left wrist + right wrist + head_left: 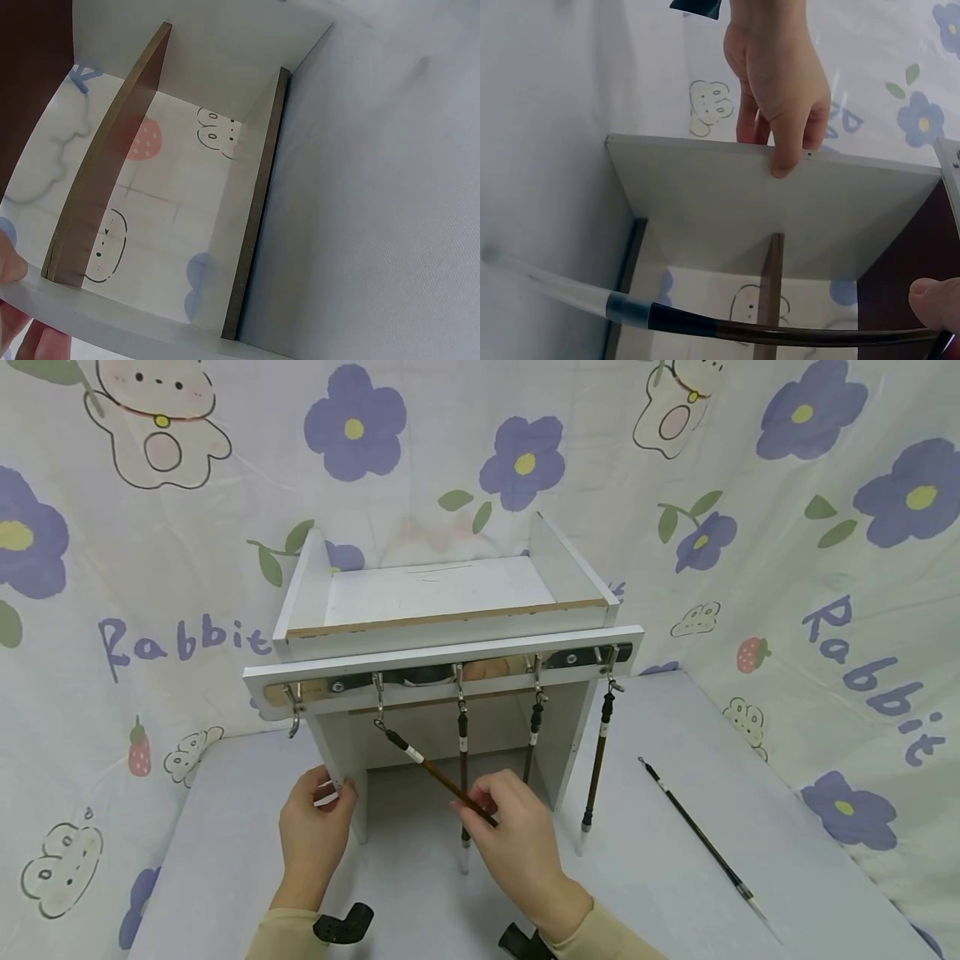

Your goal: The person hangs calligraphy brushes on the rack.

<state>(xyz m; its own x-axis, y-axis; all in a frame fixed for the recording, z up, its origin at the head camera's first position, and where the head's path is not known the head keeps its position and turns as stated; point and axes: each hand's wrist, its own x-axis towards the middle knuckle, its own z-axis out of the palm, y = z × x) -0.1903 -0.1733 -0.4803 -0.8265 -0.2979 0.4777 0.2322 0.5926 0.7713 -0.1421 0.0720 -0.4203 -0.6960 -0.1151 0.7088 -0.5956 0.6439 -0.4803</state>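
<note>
My right hand point(521, 843) pinches the lower handle of a calligraphy brush point(441, 777) between thumb and fingers. Its loop is on the second hook from the left, so the brush slants down to the right; the bristle end is hidden by the hand. With my left hand point(313, 839) I grip the front edge of the left side panel point(697, 161) of a white stand, thumb on the inner face. Three more brushes hang from the rail point(442, 670): one behind the held one, another point(536, 727) partly covered by the right hand, and a third point(597, 760) at the far right.
Another brush point(705, 839) lies on the white tabletop point(645, 877) to the right. Above the rail is the stand's top tray point(442, 589); the leftmost hook point(294, 702) is at the rail's end. A patterned curtain point(435, 410) hangs behind.
</note>
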